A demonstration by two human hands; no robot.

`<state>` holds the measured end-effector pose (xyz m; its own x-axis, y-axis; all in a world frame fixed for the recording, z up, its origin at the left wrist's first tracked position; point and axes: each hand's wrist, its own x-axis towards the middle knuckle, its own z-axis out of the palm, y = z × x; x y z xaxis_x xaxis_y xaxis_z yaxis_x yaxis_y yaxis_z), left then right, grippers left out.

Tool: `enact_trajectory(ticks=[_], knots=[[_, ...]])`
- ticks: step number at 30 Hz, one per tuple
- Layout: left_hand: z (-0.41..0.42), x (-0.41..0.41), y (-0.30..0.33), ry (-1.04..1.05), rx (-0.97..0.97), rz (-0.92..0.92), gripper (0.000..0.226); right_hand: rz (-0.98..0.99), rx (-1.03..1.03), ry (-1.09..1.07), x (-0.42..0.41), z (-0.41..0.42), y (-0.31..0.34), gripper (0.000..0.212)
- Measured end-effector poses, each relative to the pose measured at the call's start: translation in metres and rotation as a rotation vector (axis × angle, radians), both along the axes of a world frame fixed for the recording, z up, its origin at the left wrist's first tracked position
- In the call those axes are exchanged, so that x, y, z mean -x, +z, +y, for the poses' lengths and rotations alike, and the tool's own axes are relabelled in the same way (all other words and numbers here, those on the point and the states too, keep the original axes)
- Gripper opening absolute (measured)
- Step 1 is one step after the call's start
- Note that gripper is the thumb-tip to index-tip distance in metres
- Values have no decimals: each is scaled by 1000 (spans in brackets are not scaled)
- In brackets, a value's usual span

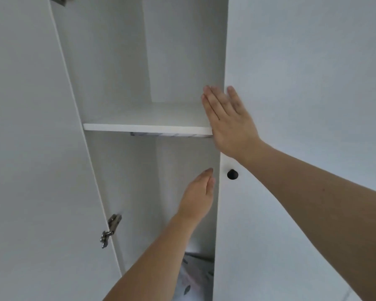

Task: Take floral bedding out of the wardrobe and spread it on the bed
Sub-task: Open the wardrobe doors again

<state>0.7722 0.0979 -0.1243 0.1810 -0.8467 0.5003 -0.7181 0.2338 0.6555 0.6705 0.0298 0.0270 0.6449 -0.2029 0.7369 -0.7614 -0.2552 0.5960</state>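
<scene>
A white wardrobe stands in front of me with its left door (30, 148) swung open and its right door (291, 83) shut or nearly shut. Low inside the open compartment lies folded floral bedding (197, 276), white with grey leaf prints, partly hidden by my left forearm. My left hand (197, 196) reaches into the lower compartment above the bedding, fingers together and empty. My right hand (228, 120) lies flat with fingers spread against the edge of the right door, at shelf height, holding nothing.
A white shelf (148, 127) divides the compartment; nothing shows on it. A black round knob (232, 174) sits on the right door below my right wrist. Metal hinges (110, 230) are fixed to the left door's inner edge.
</scene>
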Motion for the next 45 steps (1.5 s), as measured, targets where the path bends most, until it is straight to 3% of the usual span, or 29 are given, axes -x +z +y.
enact_trajectory(ticks=[4, 6, 11, 18, 22, 25, 35, 37, 41, 45], knots=[[-4, 15, -1, -232, -74, 441, 35, 13, 44, -89, 12, 6, -9, 59], [-4, 14, -3, -248, -102, 517, 39, -4, 38, -105, 13, 14, -11, 58], [3, 5, 2, -276, -171, 507, 47, -24, 55, -131, 14, 37, -13, 58], [59, 6, 15, -430, -240, 634, 13, -70, 140, -24, 32, 84, -14, 54], [93, 16, 21, -458, -278, 580, 6, -69, 103, -13, 54, 128, -14, 59], [116, 31, 28, -522, -291, 508, 3, -46, 111, -8, 86, 163, -18, 51], [169, 122, 27, -843, -255, 297, 29, -6, 155, 21, 190, 247, -21, 20], [173, 148, 22, -896, -216, 273, 49, -4, 154, -8, 215, 261, -21, 18], [173, 199, 21, -910, -246, 108, 119, -3, 111, -88, 260, 291, -18, 23], [177, 253, 23, -936, -157, -71, 130, -59, 86, -236, 300, 313, -18, 30]])
